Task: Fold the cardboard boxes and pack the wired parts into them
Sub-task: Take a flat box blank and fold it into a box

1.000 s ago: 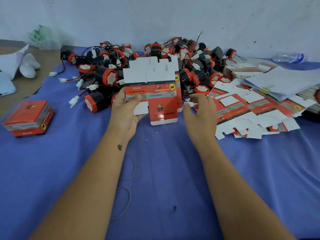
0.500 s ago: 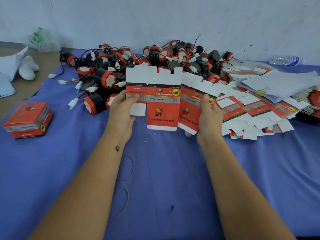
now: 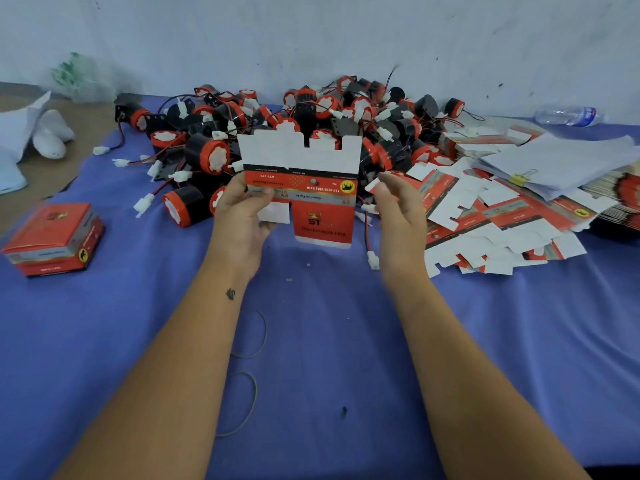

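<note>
My left hand (image 3: 242, 216) pinches a flat, unfolded red and white cardboard box (image 3: 304, 181) by its lower left edge and holds it upright above the blue cloth. My right hand (image 3: 398, 209) hovers just right of the box with its fingers loosely bent, holding nothing. Behind the box lies a big heap of black and red wired parts (image 3: 311, 123) with white plugs. To the right, a spread of flat box blanks (image 3: 485, 223) lies on the cloth. One folded red box (image 3: 55, 237) stands at the far left.
The blue cloth (image 3: 329, 341) covers the table. Two rubber bands (image 3: 249, 334) lie near my left forearm. A clipped stack of white papers (image 3: 554, 161) and a plastic bottle (image 3: 564, 114) sit at the right rear. White bags (image 3: 34, 133) lie at the left.
My right hand has let go of a second flat blank, which dropped back onto the pile on the right. My left hand keeps the single blank raised.
</note>
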Available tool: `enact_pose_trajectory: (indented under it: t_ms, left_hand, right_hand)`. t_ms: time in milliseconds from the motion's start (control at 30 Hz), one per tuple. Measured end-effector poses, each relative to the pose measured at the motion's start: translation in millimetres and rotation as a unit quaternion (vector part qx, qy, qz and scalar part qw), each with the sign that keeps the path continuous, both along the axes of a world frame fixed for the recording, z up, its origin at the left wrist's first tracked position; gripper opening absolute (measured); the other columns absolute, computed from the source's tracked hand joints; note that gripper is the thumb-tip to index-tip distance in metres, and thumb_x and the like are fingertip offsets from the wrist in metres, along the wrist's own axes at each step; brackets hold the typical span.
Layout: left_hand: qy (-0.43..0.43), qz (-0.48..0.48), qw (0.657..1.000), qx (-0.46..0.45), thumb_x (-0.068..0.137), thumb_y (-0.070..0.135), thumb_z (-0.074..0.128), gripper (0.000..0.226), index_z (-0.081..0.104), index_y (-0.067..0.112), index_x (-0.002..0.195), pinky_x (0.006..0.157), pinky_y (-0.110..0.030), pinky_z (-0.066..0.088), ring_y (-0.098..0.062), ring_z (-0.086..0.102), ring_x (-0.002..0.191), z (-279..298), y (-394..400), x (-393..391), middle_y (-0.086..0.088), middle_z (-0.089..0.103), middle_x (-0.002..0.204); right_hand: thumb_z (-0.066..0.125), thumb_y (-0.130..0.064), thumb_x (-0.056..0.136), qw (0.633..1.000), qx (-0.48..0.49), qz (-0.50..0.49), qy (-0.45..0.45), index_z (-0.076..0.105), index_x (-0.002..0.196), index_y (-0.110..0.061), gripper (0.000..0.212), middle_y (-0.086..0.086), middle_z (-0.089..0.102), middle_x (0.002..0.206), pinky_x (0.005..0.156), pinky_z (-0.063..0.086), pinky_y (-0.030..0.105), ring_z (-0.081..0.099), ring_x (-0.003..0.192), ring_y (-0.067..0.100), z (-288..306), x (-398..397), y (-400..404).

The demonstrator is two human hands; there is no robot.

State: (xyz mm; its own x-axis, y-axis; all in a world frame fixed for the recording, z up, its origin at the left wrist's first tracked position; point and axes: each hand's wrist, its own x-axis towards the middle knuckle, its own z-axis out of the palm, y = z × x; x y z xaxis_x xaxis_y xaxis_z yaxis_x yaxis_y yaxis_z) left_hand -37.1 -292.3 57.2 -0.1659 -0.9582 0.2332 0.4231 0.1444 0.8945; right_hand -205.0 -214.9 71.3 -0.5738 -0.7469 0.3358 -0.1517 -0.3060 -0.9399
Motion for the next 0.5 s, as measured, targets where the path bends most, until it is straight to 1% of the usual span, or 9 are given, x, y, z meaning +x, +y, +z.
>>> enact_pose_trajectory:
  t_ms: [33, 100, 167, 200, 233, 300, 333, 400, 500]
  left_hand:
    - [-0.006, -0.005, 1.0, -0.008, 0.098, 0.002, 0.051, 0.029, 0.065, 0.026, 0.105, 0.075, -0.029, 0.056, -0.014, 0.065, 0.109, 0.4, 0.7, 0.3, 0.009, 0.071, 0.103]
    - [-0.035, 0.009, 0.999, -0.029, 0.099, 0.001, 0.051, 0.028, 0.062, 0.023, 0.111, 0.077, -0.034, 0.057, -0.013, 0.065, 0.107, 0.6, 2.6, -1.5, 0.007, 0.071, 0.104]
    - [-0.068, 0.047, 0.995, -0.052, 0.098, 0.004, 0.055, 0.031, 0.056, 0.021, 0.124, 0.092, -0.044, 0.055, -0.017, 0.063, 0.113, 0.8, 4.3, -6.3, -0.001, 0.068, 0.115]
    - [-0.067, 0.06, 0.994, -0.061, 0.096, 0.01, 0.059, 0.04, 0.049, 0.022, 0.134, 0.1, -0.045, 0.052, -0.018, 0.06, 0.119, 1.6, 6.2, -9.2, -0.006, 0.064, 0.125]
    - [-0.051, 0.069, 0.994, -0.069, 0.094, 0.02, 0.064, 0.054, 0.04, 0.025, 0.142, 0.104, -0.04, 0.049, -0.018, 0.056, 0.125, 2.8, 8.9, -11.8, -0.008, 0.058, 0.134]
    - [-0.008, 0.074, 0.993, -0.089, 0.088, 0.037, 0.068, 0.073, 0.026, 0.033, 0.148, 0.103, -0.026, 0.048, -0.007, 0.048, 0.132, 5.3, 11.9, -16.2, 0.0, 0.047, 0.145]
    - [0.004, 0.073, 0.992, -0.101, 0.087, 0.039, 0.067, 0.074, 0.024, 0.034, 0.147, 0.098, -0.019, 0.047, 0.0, 0.048, 0.13, 7.7, 13.4, -18.3, 0.006, 0.046, 0.145]
    - [-0.002, 0.073, 0.991, -0.114, 0.088, 0.04, 0.066, 0.065, 0.031, 0.032, 0.141, 0.091, -0.011, 0.046, 0.007, 0.053, 0.119, 11.1, 16.2, -20.9, 0.015, 0.053, 0.134]
    - [-0.009, 0.099, 0.989, -0.107, 0.084, 0.041, 0.067, 0.045, 0.044, 0.022, 0.118, 0.09, -0.018, 0.048, -0.001, 0.058, 0.107, 12.4, 17.1, -19.4, 0.01, 0.059, 0.111]
  right_hand:
    - [0.056, -0.031, 0.093, 0.999, -0.001, 0.039, 0.036, 0.063, 0.103, -0.032, 0.012, -0.005, 0.057, 0.112, 0.081, 0.049, 0.018, 0.057, 0.098, 0.004, -1.4, 3.1, 0.6]
    - [0.057, -0.029, 0.094, 0.99, 0.022, 0.068, 0.122, 0.062, 0.091, -0.031, 0.006, -0.004, 0.055, 0.097, 0.077, 0.046, 0.018, 0.053, 0.086, 0.005, -5.9, 9.1, -0.9]
    - [0.057, -0.021, 0.097, 0.979, 0.024, 0.039, 0.201, 0.054, 0.075, -0.036, 0.027, -0.005, 0.049, 0.079, 0.066, 0.036, 0.012, 0.045, 0.071, -0.001, -10.8, 13.9, -3.9]
    - [0.056, -0.017, 0.098, 0.974, 0.021, 0.025, 0.224, 0.046, 0.07, -0.038, 0.036, -0.009, 0.045, 0.074, 0.063, 0.034, 0.011, 0.042, 0.068, -0.002, -11.8, 15.6, -4.1]
    - [0.056, -0.014, 0.098, 0.97, 0.016, 0.013, 0.243, 0.04, 0.069, -0.039, 0.042, -0.011, 0.042, 0.071, 0.062, 0.033, 0.01, 0.042, 0.067, -0.004, -12.0, 16.7, -4.7]
    - [0.054, -0.011, 0.099, 0.96, 0.005, -0.001, 0.28, 0.034, 0.069, -0.036, 0.044, -0.013, 0.037, 0.07, 0.061, 0.031, 0.011, 0.041, 0.068, -0.007, -13.8, 17.1, -5.7]
    - [0.053, -0.01, 0.099, 0.956, 0.01, -0.002, 0.292, 0.035, 0.07, -0.029, 0.039, -0.013, 0.036, 0.071, 0.06, 0.029, 0.014, 0.041, 0.069, -0.008, -14.5, 16.7, -6.1]
    - [0.051, -0.011, 0.1, 0.947, 0.015, 0.0, 0.319, 0.04, 0.076, -0.017, 0.027, -0.008, 0.04, 0.077, 0.061, 0.025, 0.02, 0.04, 0.071, -0.004, -15.5, 17.0, -5.3]
    - [0.048, -0.014, 0.1, 0.939, 0.023, -0.004, 0.343, 0.055, 0.098, -0.009, 0.009, 0.002, 0.052, 0.096, 0.069, 0.036, 0.028, 0.043, 0.08, 0.006, -14.3, 17.9, -2.1]
